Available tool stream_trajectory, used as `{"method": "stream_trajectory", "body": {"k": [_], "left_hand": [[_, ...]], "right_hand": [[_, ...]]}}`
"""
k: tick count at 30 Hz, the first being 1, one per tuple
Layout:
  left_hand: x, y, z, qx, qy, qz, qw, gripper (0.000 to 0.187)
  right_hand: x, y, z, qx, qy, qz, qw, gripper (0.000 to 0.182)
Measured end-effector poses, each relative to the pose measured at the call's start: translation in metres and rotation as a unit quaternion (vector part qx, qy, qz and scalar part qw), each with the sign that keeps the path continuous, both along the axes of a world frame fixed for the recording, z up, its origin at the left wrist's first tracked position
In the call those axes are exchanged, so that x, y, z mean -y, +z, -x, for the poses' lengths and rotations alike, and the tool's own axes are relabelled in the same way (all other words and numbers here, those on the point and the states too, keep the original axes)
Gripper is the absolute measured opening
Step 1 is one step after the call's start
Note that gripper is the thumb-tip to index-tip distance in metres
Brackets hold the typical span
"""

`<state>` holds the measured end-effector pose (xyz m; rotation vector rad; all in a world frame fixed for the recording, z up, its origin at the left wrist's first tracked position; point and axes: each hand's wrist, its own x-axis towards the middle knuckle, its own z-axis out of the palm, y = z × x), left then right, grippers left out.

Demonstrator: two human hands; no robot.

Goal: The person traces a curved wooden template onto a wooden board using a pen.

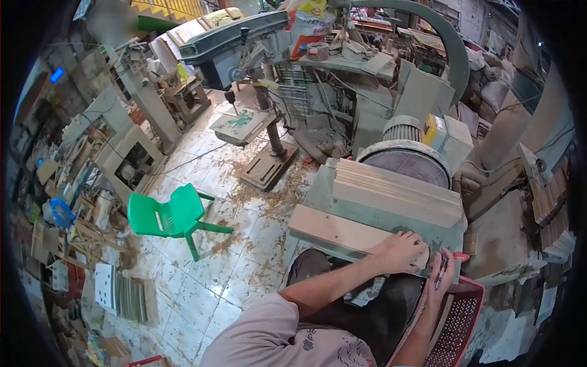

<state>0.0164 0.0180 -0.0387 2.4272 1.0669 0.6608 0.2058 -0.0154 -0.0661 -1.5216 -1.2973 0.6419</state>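
Note:
A pale wooden board [339, 230] with small dark marks lies along the near edge of the grey-green machine table [320, 191]. My left hand [400, 252] is closed over the board's right end, fingers curled and knuckles up. Close beside it, at the table's right corner, my right hand [444, 269] is closed around a slim pen [441, 273]. A small red object [461, 256] shows just past the right fingertips. Behind the board, a stack of similar wooden boards [396, 194] lies in front of the round disc [406, 164] of a sander.
A red perforated crate [478, 300] stands beneath my right forearm. To the left are a green plastic chair [168, 214] and a drill press [262, 119] on the tiled floor [183, 278], with wood shavings scattered around. More planks [553, 199] lean at the right.

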Motion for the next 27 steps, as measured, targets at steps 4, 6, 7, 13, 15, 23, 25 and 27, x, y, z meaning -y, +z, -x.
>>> {"method": "stream_trajectory", "body": {"k": [4, 6, 7, 13, 15, 23, 25, 27], "left_hand": [[-0.003, -0.003, 0.002, 0.014, -0.007, -0.009, 1.000, 0.053], [0.001, -0.003, 0.001, 0.038, 0.011, -0.029, 0.999, 0.055], [0.000, 0.001, 0.001, 0.026, 0.003, -0.022, 0.999, 0.056], [-0.001, 0.010, -0.005, 0.040, 0.014, -0.012, 0.999, 0.046], [-0.003, 0.002, -0.005, 0.029, 0.008, -0.053, 0.998, 0.044], [-0.002, -0.001, -0.006, 0.024, 0.014, -0.028, 0.999, 0.043], [-0.002, -0.002, -0.005, 0.031, 0.014, -0.035, 0.999, 0.043], [-0.002, -0.001, -0.005, 0.027, 0.016, -0.040, 0.999, 0.042]], "right_hand": [[-0.002, -0.008, -0.005, 0.157, -0.022, -0.110, 0.981, 0.024], [0.009, 0.022, 0.010, 0.078, -0.022, -0.051, 0.995, 0.019], [0.002, -0.007, 0.000, 0.108, -0.041, -0.077, 0.990, 0.021], [0.007, 0.001, 0.006, 0.051, -0.033, -0.121, 0.991, 0.019], [0.006, 0.002, 0.007, 0.057, -0.042, -0.162, 0.984, 0.019], [0.004, -0.005, 0.007, 0.081, -0.072, -0.229, 0.967, 0.017], [0.004, -0.004, 0.008, 0.074, -0.058, -0.232, 0.968, 0.017], [0.002, -0.005, 0.008, 0.064, -0.049, -0.219, 0.972, 0.016]]}}
